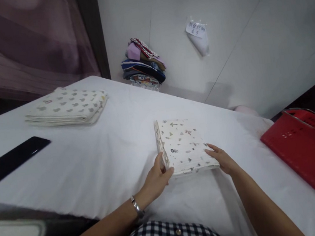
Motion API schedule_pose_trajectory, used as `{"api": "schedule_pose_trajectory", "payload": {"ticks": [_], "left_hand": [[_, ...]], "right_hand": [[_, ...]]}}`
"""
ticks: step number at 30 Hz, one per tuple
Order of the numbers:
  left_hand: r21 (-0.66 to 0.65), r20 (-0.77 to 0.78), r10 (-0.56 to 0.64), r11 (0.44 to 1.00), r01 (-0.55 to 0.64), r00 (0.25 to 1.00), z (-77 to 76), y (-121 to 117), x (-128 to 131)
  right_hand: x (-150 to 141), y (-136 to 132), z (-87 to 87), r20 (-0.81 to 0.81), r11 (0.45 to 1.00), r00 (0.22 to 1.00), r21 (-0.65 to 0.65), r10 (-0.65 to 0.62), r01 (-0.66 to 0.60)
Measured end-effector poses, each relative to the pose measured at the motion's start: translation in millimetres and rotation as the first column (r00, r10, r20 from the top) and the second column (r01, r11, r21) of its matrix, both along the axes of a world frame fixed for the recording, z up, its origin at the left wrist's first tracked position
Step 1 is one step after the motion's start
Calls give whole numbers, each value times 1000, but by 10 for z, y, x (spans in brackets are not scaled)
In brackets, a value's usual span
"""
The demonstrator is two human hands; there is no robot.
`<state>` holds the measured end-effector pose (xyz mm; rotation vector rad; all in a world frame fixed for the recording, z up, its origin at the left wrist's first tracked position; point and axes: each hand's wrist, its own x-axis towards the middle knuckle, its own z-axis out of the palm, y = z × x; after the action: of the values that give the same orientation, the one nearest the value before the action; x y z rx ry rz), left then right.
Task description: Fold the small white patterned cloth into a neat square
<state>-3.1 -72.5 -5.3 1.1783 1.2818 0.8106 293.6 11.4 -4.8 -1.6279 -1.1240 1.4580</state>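
Observation:
A small folded white cloth with a grey print (182, 144) lies on the white-covered table (98, 153) in front of me. My left hand (157, 177) grips its near left corner, thumb on top and fingers curled under the edge. At the near right corner my right hand (221, 157) pinches the cloth's edge with its fingertips. A bracelet sits on my left wrist.
A larger folded patterned cloth (67, 106) rests at the far left of the table. A black phone (9, 160) lies at the left edge. A red plastic basket (310, 152) stands at the right. A pile of coloured fabrics (143, 63) sits against the wall behind.

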Motion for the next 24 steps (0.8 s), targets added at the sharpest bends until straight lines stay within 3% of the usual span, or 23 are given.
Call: {"api": "schedule_pose_trajectory", "payload": {"ticks": [3,5,8,10,12,13,15,16,17,19,24], "left_hand": [[-45,35,8,999,-6,999,14,-70,-29],[-70,54,11,998,-7,998,10,-97,-47],[-107,87,26,994,-17,996,-2,-104,-58],[-137,97,37,990,-23,995,-9,-97,-56],[-159,98,41,987,-25,994,-16,-94,-55],[-160,97,40,987,-24,994,-20,-95,-56],[-140,88,32,990,-20,996,-31,-102,-61],[-125,77,26,992,-16,997,-38,-107,-64],[-109,61,20,994,-13,998,-44,-111,-67],[-87,33,5,996,-2,999,-53,-115,-72],[-104,29,-1,995,4,1000,-62,-101,-68]], "right_hand": [[17,-90,-10,48,995,994,-16,100,-99],[-3,-110,25,229,993,967,-12,115,-115],[-162,-125,144,585,972,811,174,28,-159],[-378,-178,217,659,886,752,341,12,-313],[-645,-277,235,665,790,737,385,121,-477],[-778,-336,217,702,723,682,361,205,-589],[-993,-445,145,787,538,496,255,367,-803],[-1064,-485,105,813,472,420,209,403,-856],[-1106,-513,73,832,442,377,182,408,-879],[-1122,-531,60,836,424,341,146,430,-894],[-1140,-376,282,822,440,376,174,428,-881]]}}
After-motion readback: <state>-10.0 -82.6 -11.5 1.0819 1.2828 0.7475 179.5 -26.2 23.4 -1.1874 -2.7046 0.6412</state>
